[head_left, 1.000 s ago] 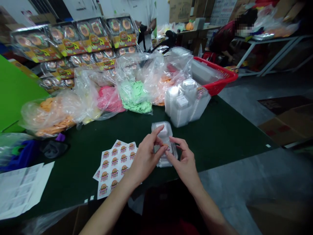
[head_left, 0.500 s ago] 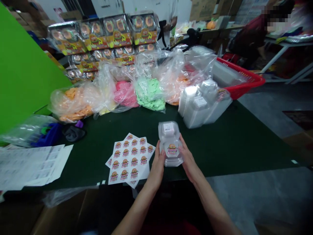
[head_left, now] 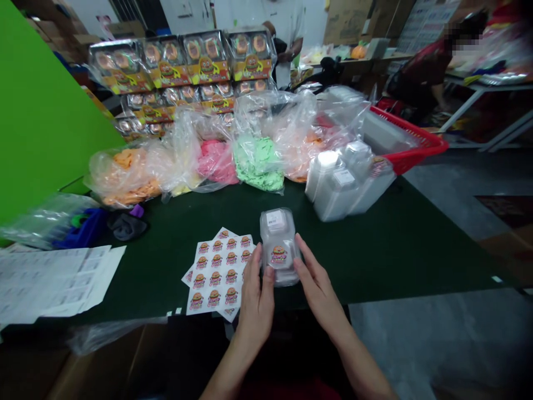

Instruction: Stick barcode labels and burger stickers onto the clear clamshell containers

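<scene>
A small clear plastic clamshell box (head_left: 278, 244) lies on the dark green table (head_left: 395, 244), right in front of me. On its lid are a burger sticker (head_left: 278, 255) and a white label. My left hand (head_left: 259, 294) lies along the box's left side, fingers stretched out and touching it. My right hand (head_left: 317, 286) lies along the right side in the same way. Just left of the box is a sheet of burger stickers (head_left: 216, 272).
Empty clear boxes (head_left: 345, 178) are stacked at the right, with a red basket (head_left: 420, 141) behind. Plastic bags hold orange (head_left: 125, 175), pink (head_left: 216, 161) and green (head_left: 258, 161) pieces. Boxed burger packs (head_left: 187, 61) stand at the back. White label sheets (head_left: 50, 283) lie left. People work beyond.
A second ago my fingers were pinching the sticker onto the lid. Then both hands took the box by its sides, and now they rest flat alongside it, slightly nearer to me.
</scene>
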`<state>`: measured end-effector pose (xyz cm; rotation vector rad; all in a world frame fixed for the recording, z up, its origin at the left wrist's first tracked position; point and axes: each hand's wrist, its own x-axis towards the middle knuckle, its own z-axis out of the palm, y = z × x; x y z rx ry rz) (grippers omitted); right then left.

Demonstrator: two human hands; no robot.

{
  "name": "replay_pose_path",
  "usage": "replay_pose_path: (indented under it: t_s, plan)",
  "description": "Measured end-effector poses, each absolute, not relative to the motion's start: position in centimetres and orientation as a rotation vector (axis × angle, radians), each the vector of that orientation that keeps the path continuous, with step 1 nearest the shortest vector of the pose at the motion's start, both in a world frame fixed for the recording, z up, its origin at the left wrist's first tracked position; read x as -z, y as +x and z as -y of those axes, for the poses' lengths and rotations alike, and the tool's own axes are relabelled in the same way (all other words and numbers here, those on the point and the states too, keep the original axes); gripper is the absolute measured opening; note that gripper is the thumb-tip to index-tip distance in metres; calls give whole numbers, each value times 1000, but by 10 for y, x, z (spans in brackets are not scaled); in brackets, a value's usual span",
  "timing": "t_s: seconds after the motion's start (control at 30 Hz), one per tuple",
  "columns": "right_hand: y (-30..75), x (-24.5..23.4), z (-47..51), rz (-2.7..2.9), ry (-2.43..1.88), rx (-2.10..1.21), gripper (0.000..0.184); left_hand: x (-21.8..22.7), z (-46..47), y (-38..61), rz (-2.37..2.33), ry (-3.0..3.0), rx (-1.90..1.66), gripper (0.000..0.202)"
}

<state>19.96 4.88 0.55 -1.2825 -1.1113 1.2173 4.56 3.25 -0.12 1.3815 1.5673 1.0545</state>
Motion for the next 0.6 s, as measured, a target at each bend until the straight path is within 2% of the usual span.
replay_pose_path:
  t_s: [0.17, 0.33, 0.5, 0.6]
  plan:
    - [199, -7, -53, 1117, -1309, -1117, 62, 2, -33, 49, -1538, 1516, -1127, 54]
    - [195, -17, -43, 1086, -1224, -910, 50, -10, -25, 58, -1483, 1606, -1214, 57]
    - [211, -33, -33, 796, -1179, -869, 56, -28, -20, 71, -1351, 1835, -1158, 69]
    - [252, -22, -38, 638, -1216, -868, 59, -33, -27, 54, -1384, 1777, -1246, 66]
